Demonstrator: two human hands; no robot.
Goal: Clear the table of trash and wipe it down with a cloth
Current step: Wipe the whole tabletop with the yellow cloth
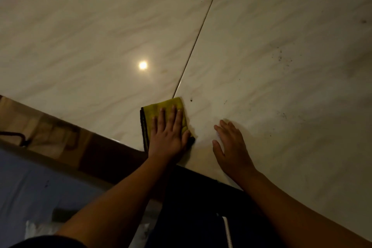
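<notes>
- The left hand (170,133) lies flat on the yellow cloth (150,112) with straight, slightly spread fingers. It presses the cloth down and does not curl around it.
- The cloth is folded and lies on the table (80,36), close to the near edge. Its far right corner reaches the seam (201,32) between the two table halves.
- Its long axis seems to run from near to far, almost along the fingers and leaning a little to the right. The dark hem is on the left side.
- The right hand (231,147) rests open on the bare table, just right of the cloth, and holds nothing. It seems to serve as support.
- Dark specks (281,58) are scattered over the right half, some near and some far.
- In my judgement, the wiping goes best with the whole palm pressing evenly, in overlapping strokes toward the right that gather the specks to one place and do not spread them.
- I would lead with the long side, so each stroke covers more.
</notes>
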